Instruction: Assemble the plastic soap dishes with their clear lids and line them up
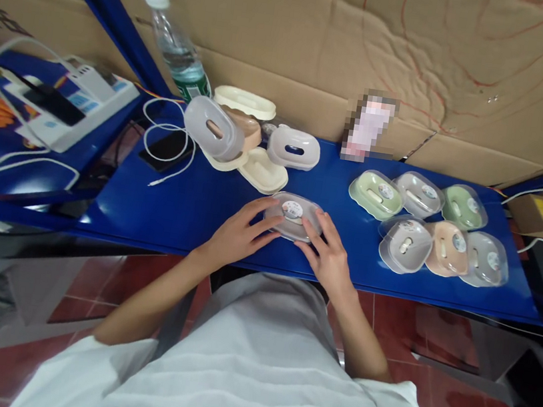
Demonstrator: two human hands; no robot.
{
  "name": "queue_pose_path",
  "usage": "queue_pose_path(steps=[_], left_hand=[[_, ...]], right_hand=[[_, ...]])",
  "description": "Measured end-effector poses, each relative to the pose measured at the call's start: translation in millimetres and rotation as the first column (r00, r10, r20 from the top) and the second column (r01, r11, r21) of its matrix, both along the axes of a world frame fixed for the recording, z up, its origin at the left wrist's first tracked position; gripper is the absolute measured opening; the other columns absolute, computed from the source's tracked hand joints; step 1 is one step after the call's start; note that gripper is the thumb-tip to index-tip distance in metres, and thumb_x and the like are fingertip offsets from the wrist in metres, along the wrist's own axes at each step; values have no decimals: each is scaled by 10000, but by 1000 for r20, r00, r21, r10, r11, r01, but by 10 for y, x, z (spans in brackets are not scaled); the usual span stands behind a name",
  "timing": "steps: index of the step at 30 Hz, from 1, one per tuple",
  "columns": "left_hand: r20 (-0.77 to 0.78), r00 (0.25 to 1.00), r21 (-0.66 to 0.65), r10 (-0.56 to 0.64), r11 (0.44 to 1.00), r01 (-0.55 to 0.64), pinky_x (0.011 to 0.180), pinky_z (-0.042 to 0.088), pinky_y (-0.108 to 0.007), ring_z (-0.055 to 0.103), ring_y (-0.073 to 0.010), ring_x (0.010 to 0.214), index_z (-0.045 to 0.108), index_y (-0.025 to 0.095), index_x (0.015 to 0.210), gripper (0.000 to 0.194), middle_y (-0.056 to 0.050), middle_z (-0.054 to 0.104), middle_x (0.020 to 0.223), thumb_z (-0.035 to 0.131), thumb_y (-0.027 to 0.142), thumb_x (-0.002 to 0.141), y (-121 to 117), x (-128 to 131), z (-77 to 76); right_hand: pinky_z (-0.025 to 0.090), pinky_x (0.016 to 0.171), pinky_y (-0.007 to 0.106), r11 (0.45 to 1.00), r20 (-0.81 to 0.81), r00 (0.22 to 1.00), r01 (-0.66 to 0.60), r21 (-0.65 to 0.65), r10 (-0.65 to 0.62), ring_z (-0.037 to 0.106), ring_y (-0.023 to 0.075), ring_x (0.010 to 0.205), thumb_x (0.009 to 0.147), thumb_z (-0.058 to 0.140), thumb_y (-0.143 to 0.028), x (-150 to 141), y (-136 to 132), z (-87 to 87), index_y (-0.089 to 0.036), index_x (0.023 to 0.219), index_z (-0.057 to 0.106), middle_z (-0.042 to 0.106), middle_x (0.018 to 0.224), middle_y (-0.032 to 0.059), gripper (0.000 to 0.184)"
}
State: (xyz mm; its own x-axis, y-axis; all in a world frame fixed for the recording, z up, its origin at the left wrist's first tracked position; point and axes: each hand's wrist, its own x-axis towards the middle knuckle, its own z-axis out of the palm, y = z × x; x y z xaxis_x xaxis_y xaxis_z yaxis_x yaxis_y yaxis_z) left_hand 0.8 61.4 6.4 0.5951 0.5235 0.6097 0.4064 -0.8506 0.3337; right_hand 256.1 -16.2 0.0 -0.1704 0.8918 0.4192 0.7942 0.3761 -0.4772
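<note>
In front of me on the blue tabletop lies a grey soap box [292, 229] under a clear lid with a round white label. My left hand [246, 230] grips its left end, fingers over the lid and thumb along the near side. The other end is held by my right hand [328, 250], its fingers on the lid and rim. Just beyond sit loose parts: a grey tray with a slot [294, 148], a cream tray [265, 170] and a tilted grey tray [214, 129]. The underside of the box I hold is hidden.
Several lidded soap boxes in green, grey and peach, such as a green one [376, 195], stand to the right. A water bottle [179, 49], a white cable [154, 121] and a dark phone-like slab [166, 152] are at the left. Cardboard [295, 32] walls the back.
</note>
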Motion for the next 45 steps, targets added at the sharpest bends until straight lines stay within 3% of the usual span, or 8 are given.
queue_pose_path(steps=[4, 13, 17, 20, 25, 35, 39, 45], left_hand=[[-52, 999, -72, -12, 997, 8, 1268, 474, -601, 423, -362, 1609, 480, 304, 1617, 617, -190, 418, 1721, 699, 251, 1042, -1, -9, 39], [-15, 1000, -172, -20, 985, 17, 1274, 484, -569, 499, -310, 1564, 595, 296, 1498, 431, -142, 544, 1634, 657, 289, 1071, 6, -44, 5], [6, 1000, -155, -28, 988, 28, 1267, 492, -554, 492, -304, 1563, 604, 274, 1459, 401, -155, 539, 1615, 671, 276, 1064, 17, -46, -1], [3, 1000, -142, -21, 990, 22, 1197, 551, -530, 548, -312, 1484, 623, 281, 1417, 388, -148, 561, 1547, 708, 300, 1039, 10, -71, 19], [79, 997, -276, 23, 961, 0, 1034, 620, -486, 645, -294, 1237, 560, 247, 1411, 456, -140, 622, 1321, 709, 392, 1005, 14, -175, 57], [-209, 924, -122, 320, 929, -350, 1192, 403, -654, 574, -386, 1430, 572, 197, 1501, 456, -188, 625, 1544, 500, 205, 1051, 163, -91, -40], [-179, 951, -45, 251, 964, -263, 1137, 456, -616, 709, -335, 1170, 728, 252, 1270, 280, -116, 787, 1226, 571, 210, 1043, 26, -79, -7], [-152, 988, -128, 13, 991, -33, 1124, 524, -492, 720, -251, 1189, 693, 280, 1336, 307, -77, 772, 1238, 570, 178, 1074, -275, -136, 37]], right_hand=[[440, 1313, 550, 1000, -29, 999, -25, 7, 25, 415, 304, 1619, 1069, 676, -331, 24, 11, 18, -393, 1636, 502, 441, 1737, 39, 596], [426, 1315, 568, 999, -23, 999, -37, -39, 36, 368, 300, 1643, 1091, 635, -331, 34, 14, 24, -388, 1643, 493, 414, 1751, 36, 573], [401, 1327, 556, 996, -7, 997, -71, -60, 71, 272, 302, 1680, 1089, 636, -326, 18, 7, 39, -348, 1685, 426, 275, 1812, 70, 632], [428, 1308, 544, 990, -22, 998, -61, -126, 58, 278, 310, 1676, 1072, 664, -323, 24, -1, 52, -337, 1678, 426, 195, 1835, 83, 652], [452, 1291, 517, 988, -60, 995, -83, -131, 76, 377, 293, 1638, 1051, 695, -335, 43, -1, 48, -315, 1597, 528, 311, 1797, 111, 571], [393, 1273, 668, 966, -10, 967, 254, 55, -253, 352, 375, 1626, 1077, 622, -376, 66, 31, -19, -264, 1572, 535, 349, 1741, 190, 515], [388, 1229, 736, 941, 34, 943, 327, 93, -331, 333, 418, 1617, 1101, 564, -375, 57, 22, -60, -288, 1608, 509, 318, 1745, 198, 517], [406, 1220, 729, 945, -5, 949, 315, 93, -316, 310, 422, 1626, 1106, 544, -389, 37, 35, -80, -290, 1670, 409, 262, 1757, 208, 589]])
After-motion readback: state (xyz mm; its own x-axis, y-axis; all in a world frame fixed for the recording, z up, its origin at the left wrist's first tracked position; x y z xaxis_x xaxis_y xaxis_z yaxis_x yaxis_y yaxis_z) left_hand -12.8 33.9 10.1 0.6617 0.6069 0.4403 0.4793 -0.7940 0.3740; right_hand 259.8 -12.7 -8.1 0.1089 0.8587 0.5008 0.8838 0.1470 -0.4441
